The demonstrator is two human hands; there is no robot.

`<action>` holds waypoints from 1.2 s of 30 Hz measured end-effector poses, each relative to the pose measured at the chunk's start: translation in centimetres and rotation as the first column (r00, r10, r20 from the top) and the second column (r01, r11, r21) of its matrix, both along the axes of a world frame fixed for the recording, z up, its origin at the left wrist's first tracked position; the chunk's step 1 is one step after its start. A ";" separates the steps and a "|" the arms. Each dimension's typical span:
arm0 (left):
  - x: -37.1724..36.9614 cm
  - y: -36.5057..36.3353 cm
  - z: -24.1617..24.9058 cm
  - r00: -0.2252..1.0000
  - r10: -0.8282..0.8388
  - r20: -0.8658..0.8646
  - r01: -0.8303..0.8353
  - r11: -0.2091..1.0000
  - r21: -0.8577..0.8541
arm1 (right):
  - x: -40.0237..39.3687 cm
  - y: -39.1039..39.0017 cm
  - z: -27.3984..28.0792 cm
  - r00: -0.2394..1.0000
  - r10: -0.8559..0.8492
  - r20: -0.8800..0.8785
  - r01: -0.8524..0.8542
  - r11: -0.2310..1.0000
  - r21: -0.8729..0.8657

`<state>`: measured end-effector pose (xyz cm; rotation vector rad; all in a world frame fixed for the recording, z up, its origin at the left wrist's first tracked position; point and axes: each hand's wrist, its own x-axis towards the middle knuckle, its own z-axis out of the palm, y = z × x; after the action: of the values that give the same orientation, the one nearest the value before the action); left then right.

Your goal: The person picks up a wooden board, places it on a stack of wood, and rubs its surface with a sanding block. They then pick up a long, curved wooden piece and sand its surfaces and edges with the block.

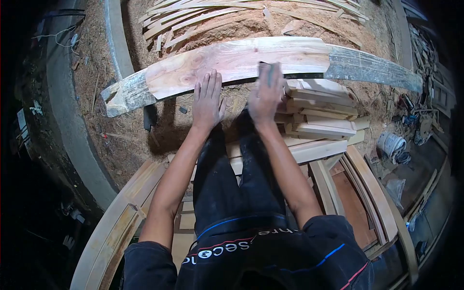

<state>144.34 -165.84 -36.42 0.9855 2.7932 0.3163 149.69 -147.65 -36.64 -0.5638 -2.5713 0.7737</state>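
Note:
A pale reddish wooden board point(232, 60) lies across a long, worn, paint-stained plank point(372, 66). My left hand point(208, 104) rests with its fingers straight and flat on the board's near edge, holding nothing. Slightly smeared by motion, my right hand point(266, 99) presses a small dark piece of sandpaper point(263, 66) against the near edge, right of the left hand. The fingers hide most of the sandpaper.
Sawdust point(232, 34) and thin wood strips point(203, 17) cover the ground behind the plank. Cut wooden pieces point(321, 104) are stacked at right, near my leg. Curved wooden frames point(372, 193) stand on both sides. A white bucket point(390, 143) sits farther right.

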 end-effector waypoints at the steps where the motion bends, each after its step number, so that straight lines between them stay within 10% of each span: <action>1: 0.2 -0.2 0.0 1.000 0.019 0.021 -0.019 1.000 0.013 | -0.5 -1.7 0.0 0.997 0.063 0.033 -0.063 0.998 -0.008; 5: -0.2 -1.6 -1.7 0.985 -0.049 -0.168 0.032 0.995 -0.099 | -1.4 -7.3 0.5 0.974 0.224 0.019 -0.221 0.970 -0.103; 8: -1.1 -3.0 0.2 0.999 0.051 0.018 -0.053 0.989 0.135 | -1.2 -3.9 0.2 0.952 0.306 0.011 -0.306 0.951 -0.043; 13: -2.5 -5.1 1.0 0.996 0.066 0.056 -0.070 0.995 0.070 | -2.3 -2.6 0.2 0.986 -0.138 0.091 0.125 0.982 0.140; 19: -3.0 -5.5 -0.3 0.999 0.030 0.034 -0.034 0.994 0.103 | -3.0 -11.3 0.5 0.977 0.214 0.010 -0.214 0.977 0.003; 28: -5.9 -8.8 1.1 0.994 0.044 0.100 -0.052 0.995 0.086 | -8.2 -7.3 -0.8 0.993 -0.115 0.036 0.106 0.975 0.198; 32: -6.2 -9.6 -2.3 0.992 0.039 -0.122 -0.032 0.998 0.058 | -7.2 -16.4 -0.2 0.968 0.250 0.021 -0.250 0.968 -0.001; 36: -6.9 -11.0 1.0 0.991 0.071 0.113 -0.081 0.993 0.090 | -7.7 -10.6 -0.1 0.945 0.316 0.078 -0.322 0.943 0.079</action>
<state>137.46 -176.89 -35.40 0.8538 2.7423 0.5012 142.01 -158.24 -36.73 -0.1437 -2.7797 0.7441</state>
